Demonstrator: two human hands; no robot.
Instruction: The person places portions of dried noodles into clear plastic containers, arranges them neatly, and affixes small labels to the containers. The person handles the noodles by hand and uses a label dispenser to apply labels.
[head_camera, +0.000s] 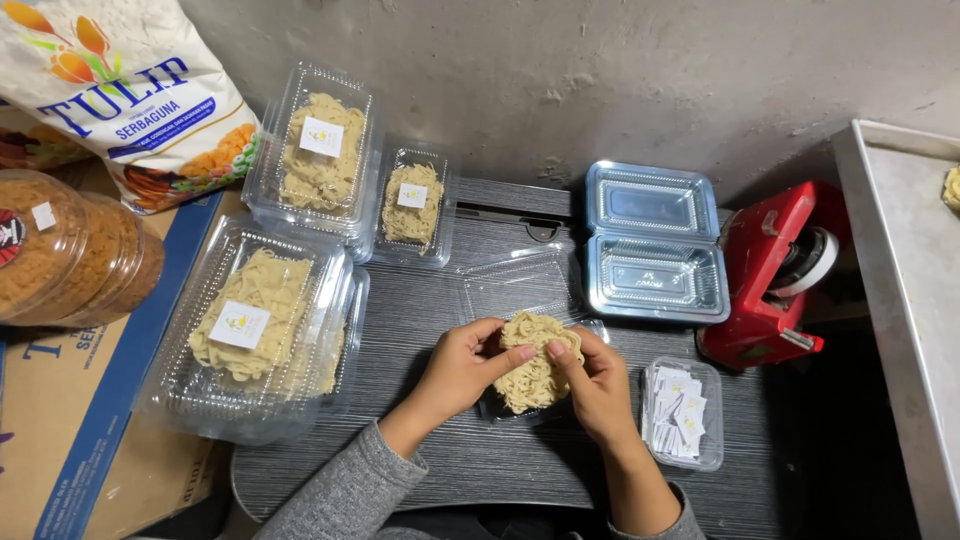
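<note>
Cradling a pale noodle nest (535, 360) over an open clear tray (520, 290), the left hand (465, 365) and right hand (592, 385) curl half-closed around its sides; it looks light, brittle, best supported underneath.

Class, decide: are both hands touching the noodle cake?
Touching. The head view shows the left hand and right hand gripping the noodle cake, thumbs pressed on top.
</note>
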